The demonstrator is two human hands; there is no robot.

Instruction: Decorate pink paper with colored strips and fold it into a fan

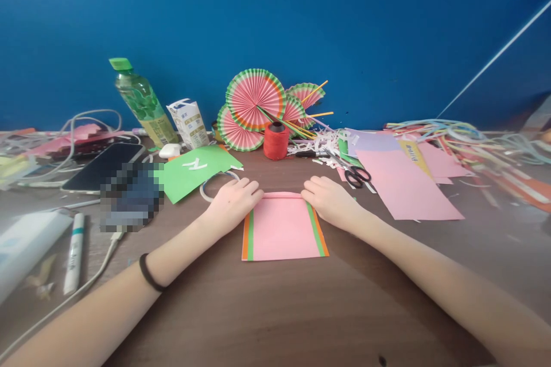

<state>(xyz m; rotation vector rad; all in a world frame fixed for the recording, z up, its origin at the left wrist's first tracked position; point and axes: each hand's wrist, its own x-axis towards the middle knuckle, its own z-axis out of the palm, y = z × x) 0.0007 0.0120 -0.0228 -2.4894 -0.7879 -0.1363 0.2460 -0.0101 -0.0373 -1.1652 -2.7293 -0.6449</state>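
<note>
A pink paper sheet with green and orange strips down its left and right edges lies flat on the brown table in front of me. My left hand pinches its far left corner with the fingers closed. At the far right corner my right hand does the same. A narrow fold runs along the sheet's far edge between the two hands. A black band circles my left wrist.
Behind the sheet stand a red thread spool and several pleated watermelon paper fans. Scissors and pink sheets lie right. A green sheet, a bottle, a carton, phones and a marker lie left.
</note>
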